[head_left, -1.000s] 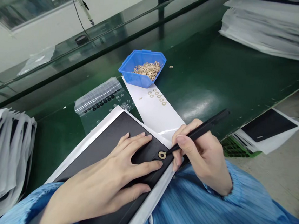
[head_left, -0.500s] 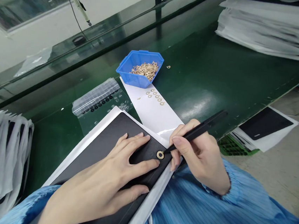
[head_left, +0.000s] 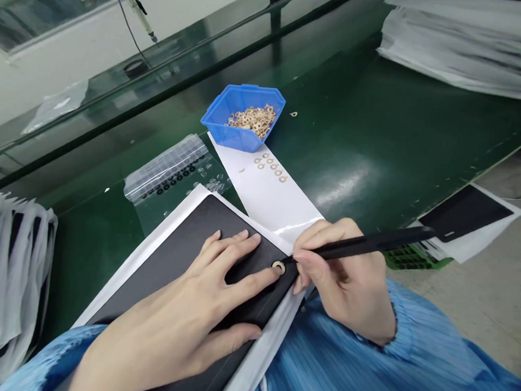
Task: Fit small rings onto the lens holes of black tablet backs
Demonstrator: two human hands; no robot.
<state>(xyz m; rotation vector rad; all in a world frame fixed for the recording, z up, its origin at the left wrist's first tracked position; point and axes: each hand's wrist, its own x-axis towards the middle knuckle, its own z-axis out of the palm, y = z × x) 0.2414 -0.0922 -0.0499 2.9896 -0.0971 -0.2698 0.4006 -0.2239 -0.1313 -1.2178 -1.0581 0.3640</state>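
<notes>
A black flat panel lies in front of me on white wrapping. Near its right corner sits a small tan ring with a tab. My left hand lies with fingers spread on the panel, its index fingertip touching the ring and covering part of its centre. In a pinch, my right hand holds black tweezers, now at a low slant. The tips of the tweezers meet the ring's upper right edge.
Behind the panel, a blue bin of tan rings stands on a white sheet with several loose rings. A clear bag with black rings lies left of it. Wrapped stacks stand at left and far right.
My left index fingertip has moved onto the ring. My right hand has tipped the tweezers lower, their rear end swinging down and to the right.
</notes>
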